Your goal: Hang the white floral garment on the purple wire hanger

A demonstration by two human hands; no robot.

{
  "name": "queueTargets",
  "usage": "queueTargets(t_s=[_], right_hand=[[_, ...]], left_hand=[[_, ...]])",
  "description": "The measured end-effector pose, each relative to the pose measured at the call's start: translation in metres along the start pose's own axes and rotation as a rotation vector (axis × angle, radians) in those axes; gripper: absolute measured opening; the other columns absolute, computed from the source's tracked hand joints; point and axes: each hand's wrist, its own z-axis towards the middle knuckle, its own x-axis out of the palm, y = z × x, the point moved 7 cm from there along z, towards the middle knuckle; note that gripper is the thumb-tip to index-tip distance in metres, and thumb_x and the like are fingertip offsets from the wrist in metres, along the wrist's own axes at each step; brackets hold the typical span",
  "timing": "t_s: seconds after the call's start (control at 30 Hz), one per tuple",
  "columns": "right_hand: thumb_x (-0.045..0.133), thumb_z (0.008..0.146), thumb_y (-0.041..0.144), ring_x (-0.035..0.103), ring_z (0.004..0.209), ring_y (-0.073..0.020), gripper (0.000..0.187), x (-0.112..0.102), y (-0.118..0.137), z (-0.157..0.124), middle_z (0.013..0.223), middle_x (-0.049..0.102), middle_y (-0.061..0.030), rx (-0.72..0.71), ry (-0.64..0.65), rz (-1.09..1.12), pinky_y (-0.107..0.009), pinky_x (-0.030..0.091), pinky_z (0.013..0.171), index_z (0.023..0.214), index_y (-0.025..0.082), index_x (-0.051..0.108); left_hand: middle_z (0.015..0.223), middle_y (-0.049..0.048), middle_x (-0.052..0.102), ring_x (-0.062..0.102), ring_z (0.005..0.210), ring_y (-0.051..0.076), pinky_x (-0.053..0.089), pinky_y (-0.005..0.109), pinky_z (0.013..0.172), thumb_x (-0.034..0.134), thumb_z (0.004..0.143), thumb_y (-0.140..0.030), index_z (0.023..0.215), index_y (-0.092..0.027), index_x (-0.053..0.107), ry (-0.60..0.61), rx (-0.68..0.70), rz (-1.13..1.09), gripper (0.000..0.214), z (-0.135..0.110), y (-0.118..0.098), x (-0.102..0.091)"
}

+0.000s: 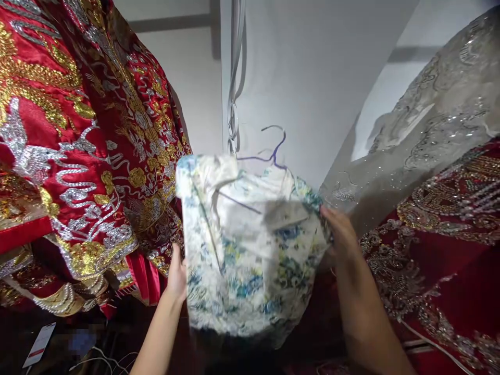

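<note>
A white garment with a blue, green and yellow floral print (250, 276) is held up in front of me, its lower part smeared by motion. A purple wire hanger (275, 153) sits in its neck, and the hook catches on nothing that I can see. At the garment's left edge is my left hand (178, 276), thumb up, its fingers partly hidden behind the cloth. My right hand (341, 229), blurred, grips the sleeve on the right side. Both hands are closed on the garment.
Red garments with gold and silver embroidery (136, 130) hang at the left. A sheer beaded dress (441, 114) and a dark red beaded garment (449, 271) are on the right. A white strap (235, 67) hangs by the wall. Cables (103, 357) lie at lower left.
</note>
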Motion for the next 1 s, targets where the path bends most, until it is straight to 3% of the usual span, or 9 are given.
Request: queueTargets(t_s=[0.07, 0.13, 0.2, 0.3, 0.47, 0.63, 0.77, 0.87, 1.0], right_hand=[[0.079, 0.074, 0.048, 0.071, 0.070, -0.0234, 0.028, 0.013, 0.027, 0.023, 0.073, 0.074, -0.0051, -0.089, 0.007, -0.040, -0.032, 0.059, 0.059, 0.084, 0.023, 0.073], [0.077, 0.076, 0.048, 0.071, 0.073, -0.0229, 0.027, 0.037, 0.043, 0.041, 0.075, 0.074, -0.0052, -0.134, 0.066, -0.062, -0.031, 0.058, 0.061, 0.084, 0.023, 0.072], [0.078, 0.074, 0.049, 0.071, 0.072, -0.0227, 0.030, 0.064, 0.044, 0.050, 0.074, 0.074, -0.0047, -0.115, 0.159, -0.066, -0.030, 0.057, 0.060, 0.083, 0.021, 0.071], [0.078, 0.073, 0.053, 0.068, 0.065, -0.0207, 0.035, 0.089, 0.028, 0.049, 0.071, 0.072, -0.0032, -0.008, 0.288, -0.109, -0.028, 0.053, 0.055, 0.080, 0.020, 0.070], [0.075, 0.077, 0.053, 0.064, 0.065, -0.0190, 0.032, 0.067, 0.001, 0.043, 0.074, 0.072, -0.0021, 0.081, 0.387, -0.207, -0.027, 0.051, 0.059, 0.079, 0.021, 0.071], [0.071, 0.078, 0.054, 0.059, 0.071, -0.0176, 0.035, 0.038, -0.006, 0.053, 0.070, 0.065, 0.0009, -0.088, 0.297, -0.337, -0.026, 0.046, 0.065, 0.070, 0.021, 0.068], [0.062, 0.086, 0.054, 0.038, 0.055, -0.0115, 0.049, 0.046, 0.008, 0.068, 0.052, 0.043, 0.0038, -0.323, 0.142, -0.590, -0.025, 0.029, 0.052, 0.052, 0.020, 0.048], [0.059, 0.086, 0.058, 0.030, 0.049, -0.0101, 0.054, 0.056, 0.008, 0.083, 0.048, 0.036, 0.0042, -0.247, 0.120, -0.585, -0.026, 0.022, 0.048, 0.050, 0.020, 0.043], [0.072, 0.077, 0.055, 0.041, 0.052, -0.0112, 0.039, 0.068, -0.012, 0.077, 0.056, 0.053, 0.0032, -0.106, 0.295, -0.411, -0.024, 0.032, 0.050, 0.065, 0.019, 0.061]], left_hand=[[0.121, 0.0177, 0.069, 0.058, 0.126, 0.035, 0.048, 0.046, 0.106, 0.057, 0.076, -0.078, 0.125, -0.014, 0.064, -0.032, -0.050, -0.022, 0.081, -0.005, 0.009, -0.010], [0.124, 0.0159, 0.069, 0.058, 0.127, 0.036, 0.045, 0.047, 0.109, 0.078, 0.070, -0.060, 0.130, -0.015, 0.062, -0.070, -0.085, 0.025, 0.076, -0.007, 0.017, -0.013], [0.128, 0.0149, 0.067, 0.059, 0.126, 0.035, 0.043, 0.046, 0.111, 0.085, 0.069, -0.044, 0.134, -0.017, 0.058, -0.099, -0.076, 0.081, 0.075, -0.007, 0.022, -0.008], [0.137, 0.0143, 0.061, 0.055, 0.131, 0.033, 0.040, 0.046, 0.115, 0.082, 0.074, -0.040, 0.141, -0.020, 0.053, -0.128, -0.017, 0.084, 0.075, -0.003, 0.029, 0.003], [0.147, 0.0111, 0.053, 0.042, 0.142, 0.028, 0.028, 0.041, 0.122, 0.079, 0.079, -0.037, 0.145, -0.023, 0.049, -0.212, 0.059, 0.156, 0.074, 0.004, 0.047, 0.002], [0.145, 0.0121, 0.055, 0.042, 0.142, 0.029, 0.030, 0.044, 0.121, 0.070, 0.086, -0.038, 0.144, -0.021, 0.049, -0.304, -0.035, 0.099, 0.064, 0.003, 0.075, -0.013], [0.147, 0.0122, 0.053, 0.046, 0.140, 0.029, 0.033, 0.045, 0.119, 0.062, 0.092, -0.039, 0.142, -0.020, 0.051, -0.329, -0.102, 0.017, 0.055, -0.004, 0.090, -0.017], [0.148, 0.0104, 0.053, 0.042, 0.142, 0.028, 0.029, 0.042, 0.121, 0.067, 0.088, -0.041, 0.138, -0.021, 0.055, -0.325, -0.076, 0.077, 0.055, -0.009, 0.092, -0.015], [0.142, 0.0098, 0.059, 0.043, 0.142, 0.028, 0.028, 0.042, 0.121, 0.070, 0.086, -0.041, 0.139, -0.023, 0.054, -0.335, -0.062, 0.086, 0.059, -0.013, 0.090, -0.020]])
